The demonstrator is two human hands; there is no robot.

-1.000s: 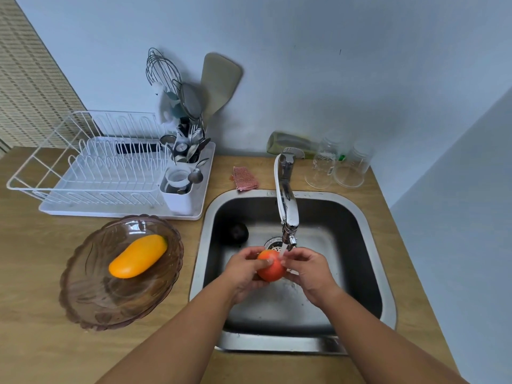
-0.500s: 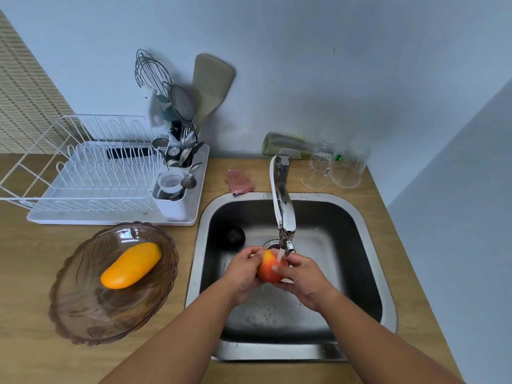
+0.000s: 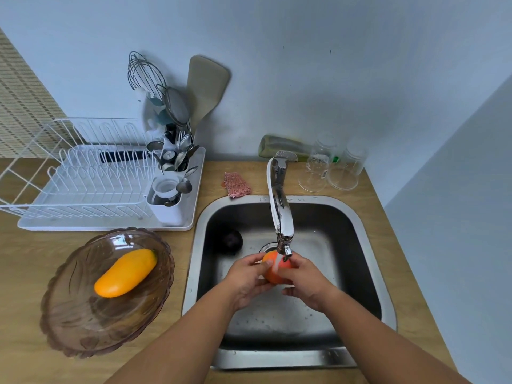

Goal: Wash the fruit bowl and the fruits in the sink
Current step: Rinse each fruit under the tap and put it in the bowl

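Note:
An orange-red round fruit [image 3: 273, 270] is held under the running tap [image 3: 281, 214], over the steel sink [image 3: 194, 261]. My left hand [image 3: 246, 281] grips it from the left and my right hand [image 3: 306, 282] from the right. Water falls onto the fruit. A dark purple fruit [image 3: 232, 241] lies on the sink floor at the back left. On the counter to the left stands the brown glass fruit bowl [image 3: 74, 322] with a yellow mango [image 3: 125, 273] in it.
A white dish rack [image 3: 83, 189] with a cutlery holder [image 3: 171, 184] stands behind the bowl. A pink scrub cloth [image 3: 237, 184] lies by the tap. Two upturned glasses [image 3: 331, 170] and a lying bottle [image 3: 279, 148] sit at the back right. A wall rises on the right.
Both hands have kept the fruit under the tap and turned it in the water. The view has shifted slightly, so the bowl sits lower and further left.

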